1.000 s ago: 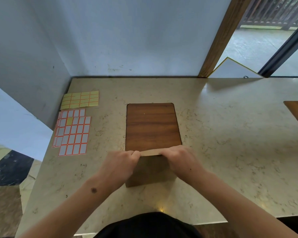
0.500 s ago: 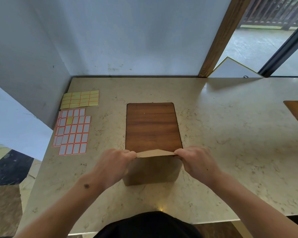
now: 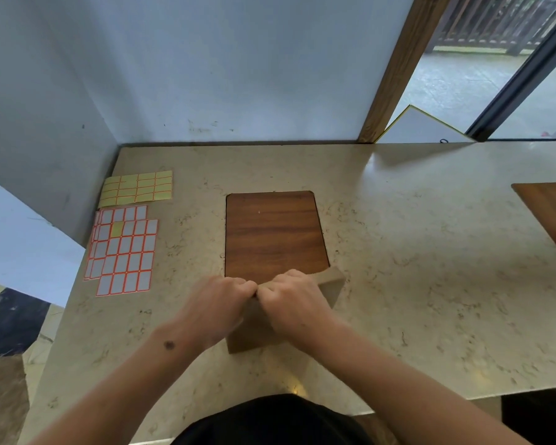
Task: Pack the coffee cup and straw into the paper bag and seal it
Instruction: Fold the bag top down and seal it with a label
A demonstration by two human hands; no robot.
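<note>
From the head view, the paper bag (image 3: 254, 329) stands on the counter (image 3: 414, 268) before the wooden board (image 3: 275, 234). Its folded top is pinched by the left hand (image 3: 217, 308) and right hand (image 3: 294, 305), fingers curled. Sealing is judged underway; next, a label from the sticker sheets (image 3: 124, 250) seems needed.

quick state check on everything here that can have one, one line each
brown paper bag: standing on the counter, top folded shut, gripped by both hands
left hand: fingers curled, pinching the bag's top fold
right hand: fingers curled, pinching the top fold beside the left
white orange-edged label sheets: lying flat, one label yellow
yellow label sheet: lying flat
</note>
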